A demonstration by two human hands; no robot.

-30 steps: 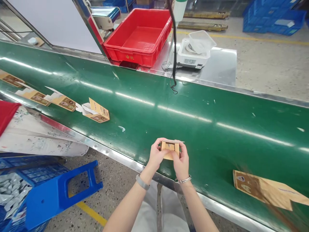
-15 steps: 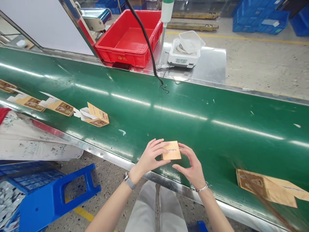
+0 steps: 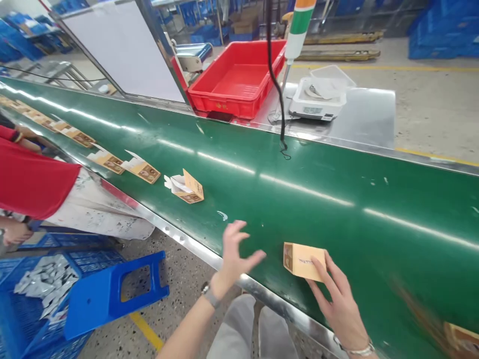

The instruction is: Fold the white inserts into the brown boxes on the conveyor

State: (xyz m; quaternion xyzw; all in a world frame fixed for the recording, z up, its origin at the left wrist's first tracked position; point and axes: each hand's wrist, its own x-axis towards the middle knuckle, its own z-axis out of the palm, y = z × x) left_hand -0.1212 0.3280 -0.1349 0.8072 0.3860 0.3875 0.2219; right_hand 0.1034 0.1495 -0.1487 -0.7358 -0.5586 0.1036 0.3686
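A small tan carton (image 3: 305,260) with a brown printed end lies over the green conveyor belt (image 3: 232,199). My right hand (image 3: 333,289) grips its right end, thumb on the near side and fingers on top. To the left, my left hand (image 3: 237,254) is off the carton, thumb and fingers spread with nothing between them. Farther left on the belt stands an open carton (image 3: 190,188) with its white inner flaps raised. Beyond it, more open cartons (image 3: 145,171) sit in a line.
A person in a red shirt (image 3: 35,172) stands at the left. Below are a blue stool (image 3: 108,289) and a blue crate (image 3: 41,326) holding silver sachets. Across the belt are a red tray (image 3: 228,102) and a white scale (image 3: 318,102). Another carton (image 3: 462,336) lies lower right.
My left hand has let go of the carton and opened. My right hand has shifted the carton to the right. The view has swung left, showing more of the neighbouring person.
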